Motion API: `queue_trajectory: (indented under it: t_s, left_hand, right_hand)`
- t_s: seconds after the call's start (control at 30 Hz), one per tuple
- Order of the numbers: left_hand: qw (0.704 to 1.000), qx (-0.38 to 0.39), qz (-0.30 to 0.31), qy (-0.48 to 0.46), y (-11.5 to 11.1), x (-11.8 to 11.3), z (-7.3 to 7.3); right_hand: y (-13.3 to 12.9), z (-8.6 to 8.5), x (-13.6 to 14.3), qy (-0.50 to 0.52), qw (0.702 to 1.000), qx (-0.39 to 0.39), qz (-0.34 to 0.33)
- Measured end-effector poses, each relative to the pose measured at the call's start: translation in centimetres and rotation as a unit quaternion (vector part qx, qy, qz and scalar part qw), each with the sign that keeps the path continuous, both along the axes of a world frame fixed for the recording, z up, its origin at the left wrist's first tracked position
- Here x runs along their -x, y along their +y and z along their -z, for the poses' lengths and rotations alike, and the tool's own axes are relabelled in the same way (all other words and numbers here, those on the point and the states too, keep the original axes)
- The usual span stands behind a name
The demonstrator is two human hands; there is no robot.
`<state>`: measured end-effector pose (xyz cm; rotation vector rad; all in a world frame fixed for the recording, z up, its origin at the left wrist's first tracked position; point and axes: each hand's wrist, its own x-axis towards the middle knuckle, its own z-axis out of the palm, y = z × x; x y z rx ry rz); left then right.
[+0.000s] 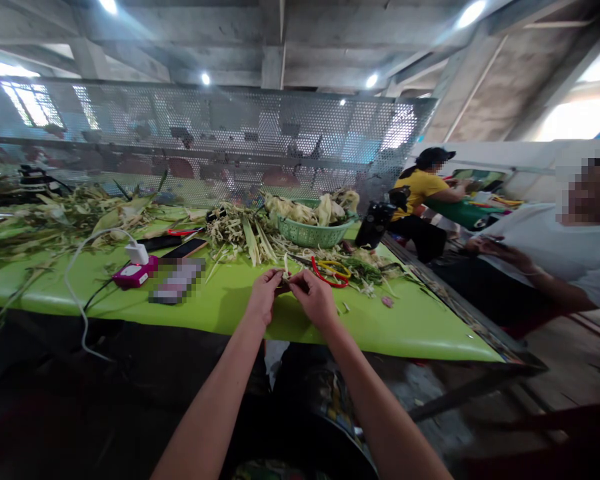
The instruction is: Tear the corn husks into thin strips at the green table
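Observation:
My left hand [266, 293] and my right hand [312, 293] are close together over the near part of the green table [380, 327]. The fingers of both pinch a small pale strip [286, 264], which sticks up between them. Just beyond my right hand lie scissors with red handles [325, 275] and another pair with yellow handles [341, 268]. A green basket [315, 233] of pale husks stands behind my hands, with loose husk strips [247, 237] heaped to its left.
A pink power socket [135, 272] with a white cable, a dark phone [184, 249] and a blurred flat item [177, 281] lie left. A black bottle [375, 225] stands right of the basket. Two people sit at the right. A perforated metal screen [220, 143] rises behind the table.

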<state>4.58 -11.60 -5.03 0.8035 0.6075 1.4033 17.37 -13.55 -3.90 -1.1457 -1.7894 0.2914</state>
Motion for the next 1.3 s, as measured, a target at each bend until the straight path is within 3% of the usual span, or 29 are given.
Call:
queue_trajectory:
  t_s: [0.23,0.5,1.0,1.13,1.3]
  left_hand:
    - [1.000,0.002,0.008,-0.007,0.2,0.1,0.3]
    - [0.998,-0.028,0.051,0.022,-0.8,0.1,-0.5]
    - [1.000,0.004,-0.009,-0.006,-0.2,-0.1,0.1]
    - [1.000,-0.001,0.001,-0.009,-0.4,0.1,0.0]
    - [0.999,0.005,0.043,0.000,-1.0,0.3,-0.8]
  right_hand:
    - [0.0,0.1,-0.2,0.023,0.999,0.015,-0.020]
    - [0.0,0.0,-0.5,0.042,0.999,0.014,0.002]
    - [-0.1,-0.2,-0.4,-0.059,0.998,-0.003,-0.030]
    - [-0.3,-0.3,-0.5,-0.015,0.998,0.004,-0.054]
    - [-0.1,-0.5,-0.9,0.117,0.993,-0.012,-0.025]
